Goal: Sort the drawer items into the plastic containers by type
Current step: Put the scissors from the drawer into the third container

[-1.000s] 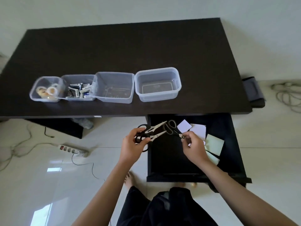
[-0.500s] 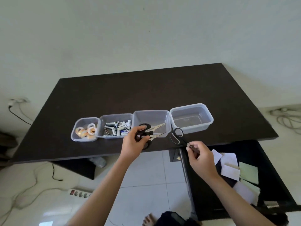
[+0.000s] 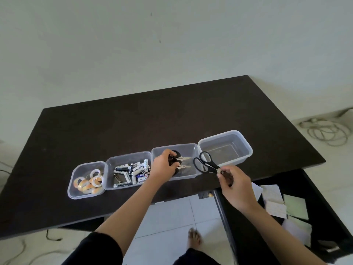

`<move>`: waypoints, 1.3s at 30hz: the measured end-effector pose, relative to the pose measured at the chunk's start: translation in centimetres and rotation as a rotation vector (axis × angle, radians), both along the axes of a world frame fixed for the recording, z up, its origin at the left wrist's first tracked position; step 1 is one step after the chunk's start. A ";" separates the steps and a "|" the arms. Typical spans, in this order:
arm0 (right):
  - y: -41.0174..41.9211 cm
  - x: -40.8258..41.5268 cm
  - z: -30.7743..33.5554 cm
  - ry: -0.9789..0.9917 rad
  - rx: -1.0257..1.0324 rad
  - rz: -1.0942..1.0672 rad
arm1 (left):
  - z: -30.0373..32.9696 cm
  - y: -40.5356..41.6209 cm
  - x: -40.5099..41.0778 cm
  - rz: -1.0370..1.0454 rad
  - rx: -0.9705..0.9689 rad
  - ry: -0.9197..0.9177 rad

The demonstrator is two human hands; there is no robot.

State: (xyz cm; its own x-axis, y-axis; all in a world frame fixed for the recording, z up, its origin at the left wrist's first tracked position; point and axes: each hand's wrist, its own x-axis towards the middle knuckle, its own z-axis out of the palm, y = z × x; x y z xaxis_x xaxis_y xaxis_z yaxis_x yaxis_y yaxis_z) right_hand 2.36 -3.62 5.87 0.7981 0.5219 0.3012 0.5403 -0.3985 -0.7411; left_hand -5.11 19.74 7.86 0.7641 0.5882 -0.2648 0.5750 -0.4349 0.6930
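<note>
Four clear plastic containers stand in a row on the dark table [image 3: 133, 123]. The leftmost container [image 3: 74, 184] holds tape rolls [image 3: 89, 181]. Beside it, the second container [image 3: 109, 165] holds batteries [image 3: 133, 172]. My left hand [image 3: 162, 167] grips two black-handled scissors [image 3: 181, 162] inside the third container [image 3: 193, 148]. My right hand [image 3: 235, 185] pinches a third pair of black scissors [image 3: 205, 163] by the blades, handles pointing at the third container's right rim. The fourth container [image 3: 246, 148] holds nothing.
The open dark drawer [image 3: 317, 188] at the lower right holds white and pale green paper notes [image 3: 275, 199]. A coil of cable [image 3: 328, 131] lies on the floor at the right. A bare foot [image 3: 194, 239] stands on the white tiles below.
Both hands rose from the drawer to the table. My left hand lowered its two scissors into the third container; my right hand carried its scissors up to that container's right edge.
</note>
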 end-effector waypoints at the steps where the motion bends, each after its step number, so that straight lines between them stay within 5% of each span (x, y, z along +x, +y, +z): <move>1: 0.8 0.3 0.2 -0.006 -0.004 0.006 | -0.1 0.1 0.2 -0.035 0.034 0.024; 6: 5.6 1.2 0.7 -0.038 0.034 0.068 | -0.2 1.2 -0.2 -0.130 0.215 0.114; 13: 11.4 1.6 0.6 -0.021 0.007 0.171 | -0.1 3.3 -4.5 -0.065 0.291 -0.087; 20: 15.8 1.5 -0.5 0.185 -0.417 0.187 | -0.4 3.5 -6.0 -0.119 0.271 0.059; 26: 15.5 1.9 -1.9 0.162 -0.634 0.167 | -0.5 3.4 -6.0 -0.125 0.271 0.124; 33: 13.7 2.1 0.2 0.133 -0.374 0.141 | -0.8 2.4 -6.2 -0.118 0.351 0.121; 39: 7.0 0.9 1.3 0.038 -0.078 0.075 | -1.0 -2.9 -7.6 -0.049 0.321 -0.173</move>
State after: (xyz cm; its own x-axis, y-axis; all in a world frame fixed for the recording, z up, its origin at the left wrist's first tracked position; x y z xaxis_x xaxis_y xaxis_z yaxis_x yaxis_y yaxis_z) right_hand 3.26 3.40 7.12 0.7659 0.6013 0.2277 0.5432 -0.4157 -0.7295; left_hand -12.75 16.81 6.85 0.8107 0.5821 0.0628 0.4344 -0.6700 0.6020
